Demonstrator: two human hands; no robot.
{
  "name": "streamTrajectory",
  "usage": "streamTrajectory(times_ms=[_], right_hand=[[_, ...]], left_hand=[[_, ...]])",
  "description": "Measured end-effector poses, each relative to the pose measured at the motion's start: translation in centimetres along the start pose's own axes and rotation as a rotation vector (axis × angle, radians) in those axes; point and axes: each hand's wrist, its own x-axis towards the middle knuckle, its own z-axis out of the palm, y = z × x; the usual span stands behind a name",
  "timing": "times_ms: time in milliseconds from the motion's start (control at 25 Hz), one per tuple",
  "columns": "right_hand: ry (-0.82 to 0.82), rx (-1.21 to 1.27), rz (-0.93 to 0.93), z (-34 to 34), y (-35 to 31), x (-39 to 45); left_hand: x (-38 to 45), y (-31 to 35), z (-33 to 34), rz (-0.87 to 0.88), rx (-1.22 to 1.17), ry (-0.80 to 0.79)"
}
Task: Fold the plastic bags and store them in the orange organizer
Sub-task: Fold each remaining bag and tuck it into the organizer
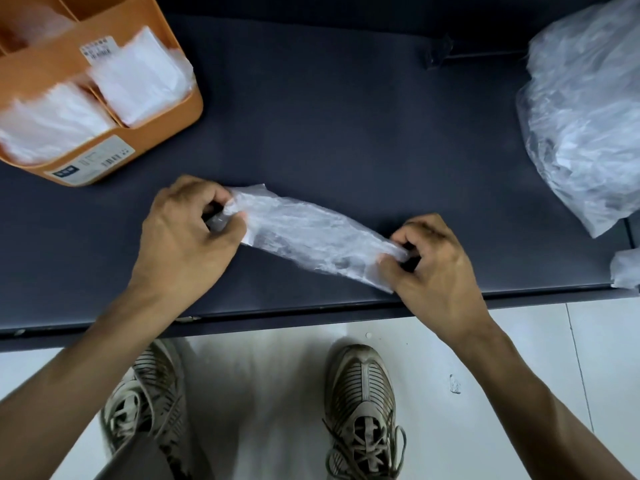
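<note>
Seen from above, two worn grey sneakers (360, 407) stand on a pale tiled floor (277, 375) at the bottom of the view, both blurred; the left one is partly covered by the left forearm.

Beyond them, two bare forearms reach over the near edge of a dark table (346, 116). Between the hands lies a clear, crinkled plastic bag (311, 237), gathered into a long narrow strip that slants from upper left to lower right, near the table's front edge. The left hand (187, 233) grips the strip's left end: its fingers (207, 194) curl over the plastic and the thumb closes in from below, so that end is mostly hidden inside the grip. The right hand (433, 261) pinches the right end, fingers curled tight with the plastic bunched between thumb and fingertips. Whether the strip's middle touches the table is unclear.

Farther back on the left sits the orange organizer (166, 126), cut off by the frame, its compartments holding folded clear bags (138, 77), blurred. At the far right, a loose pile of clear bags (585, 116) runs out of view, with a smaller scrap of plastic (627, 268) below it at the table's edge.
</note>
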Motion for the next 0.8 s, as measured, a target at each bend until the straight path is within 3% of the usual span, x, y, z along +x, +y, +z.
streamTrajectory(times_ms=[200,360,480,560,720,800], right_hand=[[-0.138,0.670,0.317,-1.8,-0.6,0.2],[-0.129,0.947,0.342,-2.6,-0.9,1.7],[-0.027,0.981,0.167,-3.5,-1.1,4.7],[0.062,0.942,0.047,-3.9,-1.4,6.8],[0.229,0.856,-0.044,-3.9,-0.4,8.4],[0.281,0.788,-0.004,-3.5,0.5,8.0]], left_hand=[[0.5,1.4,-0.8,-0.229,-0.562,-0.054],[1.0,2.5,-1.6,-0.265,-0.905,-0.167],[0.7,3.8,-2.7,-0.002,-0.966,-0.159],[0.1,4.4,-3.3,0.132,-0.874,-0.165],[-1.2,3.6,-2.0,0.821,-0.182,-0.169],[-1.6,2.6,-0.7,0.992,-0.002,-0.231]])
